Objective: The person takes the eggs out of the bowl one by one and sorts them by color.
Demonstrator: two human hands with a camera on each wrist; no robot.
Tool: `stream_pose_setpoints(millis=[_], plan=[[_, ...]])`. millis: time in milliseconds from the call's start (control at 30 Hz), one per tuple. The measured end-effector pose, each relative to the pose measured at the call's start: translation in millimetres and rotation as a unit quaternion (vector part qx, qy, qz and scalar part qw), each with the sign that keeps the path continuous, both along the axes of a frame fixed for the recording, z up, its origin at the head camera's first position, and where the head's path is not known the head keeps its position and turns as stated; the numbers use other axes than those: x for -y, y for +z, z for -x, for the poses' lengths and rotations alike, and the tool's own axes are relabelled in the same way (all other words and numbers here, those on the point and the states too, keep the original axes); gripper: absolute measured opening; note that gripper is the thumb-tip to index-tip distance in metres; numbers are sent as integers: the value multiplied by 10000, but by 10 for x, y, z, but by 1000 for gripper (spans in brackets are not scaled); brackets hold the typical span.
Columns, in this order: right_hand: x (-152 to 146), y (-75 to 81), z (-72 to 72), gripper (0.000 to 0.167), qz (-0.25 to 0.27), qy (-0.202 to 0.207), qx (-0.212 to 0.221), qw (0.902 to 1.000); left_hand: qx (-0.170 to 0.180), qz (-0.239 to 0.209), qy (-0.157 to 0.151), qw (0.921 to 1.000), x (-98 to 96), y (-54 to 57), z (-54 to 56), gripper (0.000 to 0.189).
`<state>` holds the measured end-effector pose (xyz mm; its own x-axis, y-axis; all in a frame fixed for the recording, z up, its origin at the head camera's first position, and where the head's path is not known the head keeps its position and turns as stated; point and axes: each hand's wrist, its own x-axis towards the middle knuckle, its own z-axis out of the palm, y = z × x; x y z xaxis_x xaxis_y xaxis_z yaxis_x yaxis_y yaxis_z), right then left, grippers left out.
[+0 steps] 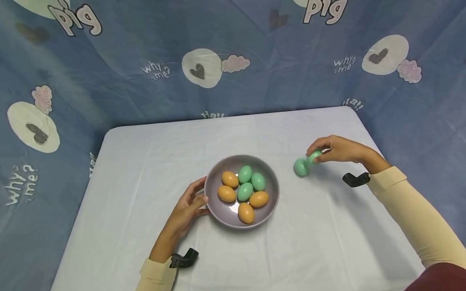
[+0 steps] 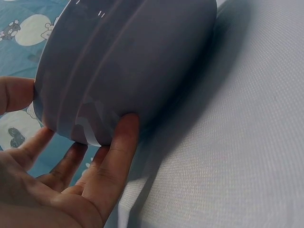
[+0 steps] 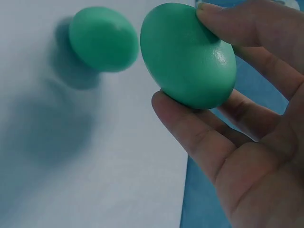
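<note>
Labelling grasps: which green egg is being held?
The pinched egg in the right hand. The others are unheld: a single egg on the table, three green ones in the bowl.

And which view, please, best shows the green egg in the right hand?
The right wrist view: it shows the held green egg large, close up. The head view shows it small, partly hidden by the right hand; the left wrist view not at all.

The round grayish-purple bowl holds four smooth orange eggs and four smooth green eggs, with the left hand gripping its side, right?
Not quite: the head view shows three smooth green eggs in the round grayish-purple bowl, not four. The four smooth orange eggs and the left hand gripping the bowl's side are right.
</note>
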<state>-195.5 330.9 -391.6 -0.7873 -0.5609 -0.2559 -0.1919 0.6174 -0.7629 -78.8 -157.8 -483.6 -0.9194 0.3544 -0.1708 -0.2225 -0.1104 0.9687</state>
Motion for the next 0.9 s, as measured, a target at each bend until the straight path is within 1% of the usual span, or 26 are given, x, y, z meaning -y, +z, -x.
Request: stream_pose_setpoints(millis=[267, 500, 733, 900], plan=[[-49, -104, 29, 28, 14, -38, 112, 9999, -5, -4, 36, 10000, -8, 18, -3, 64], [-67, -216, 31, 25, -148, -61, 141, 9998, 33, -32, 67, 10000, -7, 7, -21, 64], [-76, -329, 40, 24, -282, -39, 312, 9991, 16, -107, 46, 9999, -3, -27, -32, 63], [-72, -371, 41, 26, -435, -79, 283, 9986, -23, -109, 57, 9999, -5, -15, -27, 63]])
